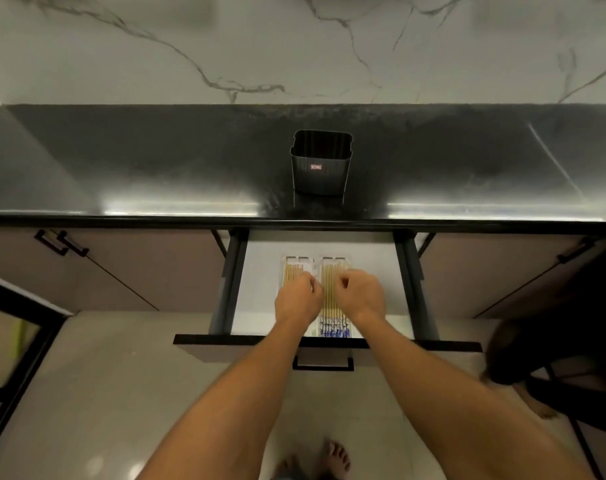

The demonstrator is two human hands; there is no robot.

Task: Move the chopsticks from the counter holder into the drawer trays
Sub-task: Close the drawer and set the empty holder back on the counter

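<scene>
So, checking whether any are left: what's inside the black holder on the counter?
Inside the holder only dark ribbed walls show, and nothing rises above its rim. Its floor is hidden behind the front wall, so short leftovers lying low cannot be ruled out.

No legible txt anywhere.
Only a small red-and-white label (316, 167) on front of the black holder (320, 181) on the counter; lettering too blurred & small to read.

Person: bare left forearm (232, 393); bare right forearm (433, 375); bare left hand (296, 301); bare right hand (362, 296); two bare feet (336, 459), toes showing
</scene>
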